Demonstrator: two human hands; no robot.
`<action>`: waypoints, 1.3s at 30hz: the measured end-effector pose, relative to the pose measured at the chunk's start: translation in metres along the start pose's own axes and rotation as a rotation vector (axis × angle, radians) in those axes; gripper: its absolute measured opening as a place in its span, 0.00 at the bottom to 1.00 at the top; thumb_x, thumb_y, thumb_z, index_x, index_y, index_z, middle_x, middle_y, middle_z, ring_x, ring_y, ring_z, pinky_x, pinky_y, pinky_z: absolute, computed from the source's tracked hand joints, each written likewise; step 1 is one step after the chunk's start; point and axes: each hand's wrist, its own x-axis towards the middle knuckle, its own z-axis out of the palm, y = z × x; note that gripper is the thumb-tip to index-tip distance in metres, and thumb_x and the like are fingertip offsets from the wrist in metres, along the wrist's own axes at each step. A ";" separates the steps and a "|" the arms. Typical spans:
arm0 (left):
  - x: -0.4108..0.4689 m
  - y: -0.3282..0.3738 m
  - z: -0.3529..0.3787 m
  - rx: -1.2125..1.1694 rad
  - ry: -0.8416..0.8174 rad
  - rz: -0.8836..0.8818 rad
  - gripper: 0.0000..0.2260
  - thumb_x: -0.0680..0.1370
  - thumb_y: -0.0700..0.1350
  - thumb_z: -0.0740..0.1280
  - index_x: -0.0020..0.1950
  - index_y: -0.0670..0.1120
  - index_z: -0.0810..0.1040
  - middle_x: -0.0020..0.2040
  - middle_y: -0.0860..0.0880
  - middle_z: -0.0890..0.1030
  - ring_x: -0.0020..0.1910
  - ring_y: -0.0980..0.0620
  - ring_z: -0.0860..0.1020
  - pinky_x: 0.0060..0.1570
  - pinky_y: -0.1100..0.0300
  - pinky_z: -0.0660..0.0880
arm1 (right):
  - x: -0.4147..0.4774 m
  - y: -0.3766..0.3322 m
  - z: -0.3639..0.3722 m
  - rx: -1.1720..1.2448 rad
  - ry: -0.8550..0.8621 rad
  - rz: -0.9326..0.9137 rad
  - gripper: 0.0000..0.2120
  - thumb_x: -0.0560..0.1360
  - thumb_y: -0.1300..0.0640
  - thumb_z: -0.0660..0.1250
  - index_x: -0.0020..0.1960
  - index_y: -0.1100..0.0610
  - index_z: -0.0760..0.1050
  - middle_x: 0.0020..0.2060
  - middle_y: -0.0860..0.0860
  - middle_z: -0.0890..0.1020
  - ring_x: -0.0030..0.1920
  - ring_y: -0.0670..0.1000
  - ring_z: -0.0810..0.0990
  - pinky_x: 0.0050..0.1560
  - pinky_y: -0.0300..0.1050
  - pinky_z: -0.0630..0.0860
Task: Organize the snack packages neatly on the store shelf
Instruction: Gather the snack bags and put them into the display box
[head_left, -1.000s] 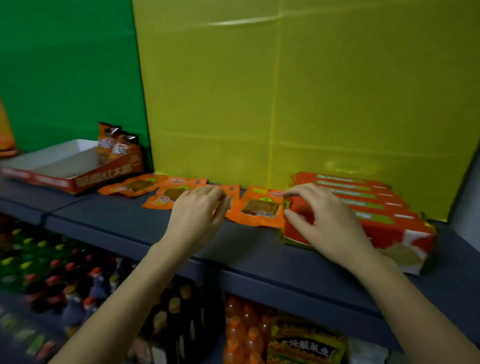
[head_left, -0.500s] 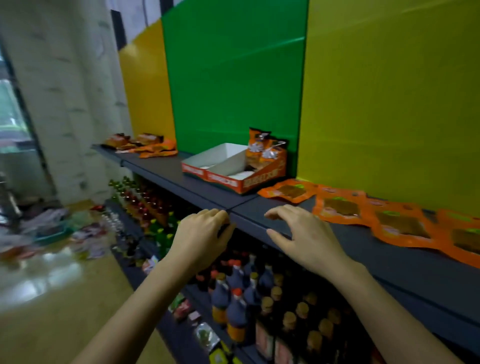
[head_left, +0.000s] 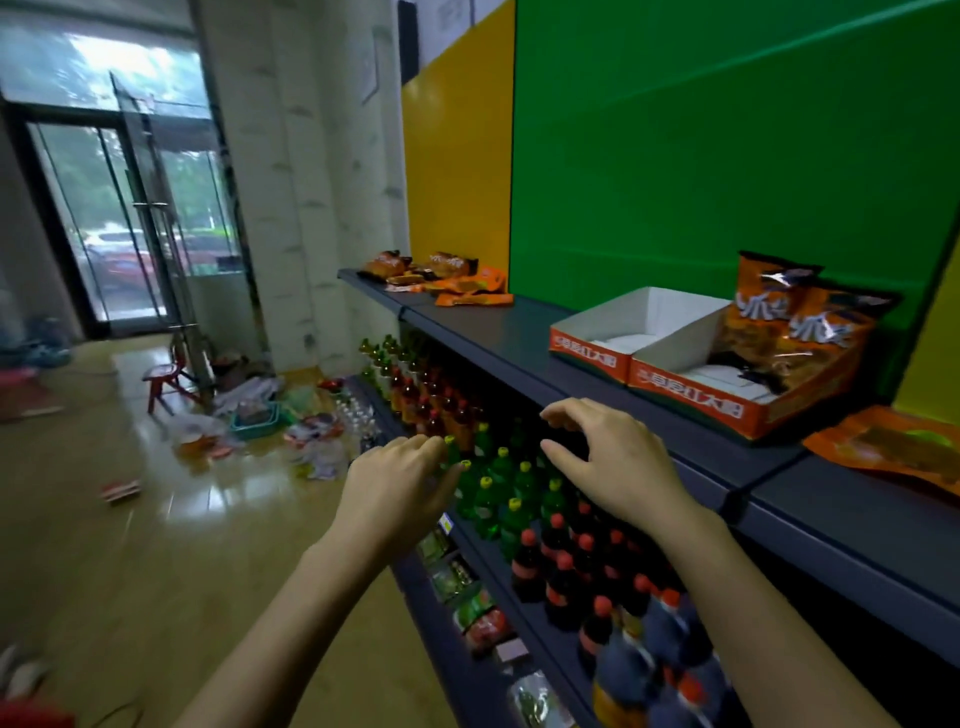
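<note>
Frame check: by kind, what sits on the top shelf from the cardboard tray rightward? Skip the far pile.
Cardboard tray sections: 2
Upright snack bags: 2
Flat orange pouch: 1
Total: 5

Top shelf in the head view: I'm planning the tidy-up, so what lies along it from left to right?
Loose pile of orange snack packages → orange-and-white display carton → two upright snack bags in its right compartment → flat orange pouch.
</note>
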 end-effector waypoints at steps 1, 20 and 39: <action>0.008 -0.010 0.007 -0.011 -0.012 -0.007 0.22 0.76 0.60 0.48 0.46 0.48 0.77 0.42 0.52 0.80 0.41 0.51 0.80 0.35 0.57 0.74 | 0.015 -0.001 0.008 0.002 -0.003 -0.004 0.16 0.77 0.45 0.60 0.64 0.44 0.69 0.62 0.41 0.75 0.62 0.47 0.74 0.53 0.44 0.71; 0.197 -0.211 0.146 -0.029 -0.048 -0.075 0.18 0.79 0.59 0.55 0.54 0.48 0.75 0.50 0.51 0.80 0.50 0.50 0.78 0.44 0.54 0.76 | 0.317 0.003 0.156 0.065 -0.027 0.011 0.16 0.77 0.44 0.61 0.63 0.45 0.70 0.60 0.43 0.77 0.61 0.48 0.75 0.55 0.46 0.73; 0.342 -0.486 0.291 -0.196 -0.089 0.044 0.28 0.73 0.64 0.45 0.52 0.49 0.77 0.47 0.52 0.82 0.46 0.52 0.80 0.43 0.58 0.74 | 0.573 -0.044 0.300 -0.035 0.042 0.232 0.16 0.76 0.44 0.62 0.62 0.45 0.72 0.59 0.43 0.78 0.60 0.48 0.76 0.55 0.47 0.73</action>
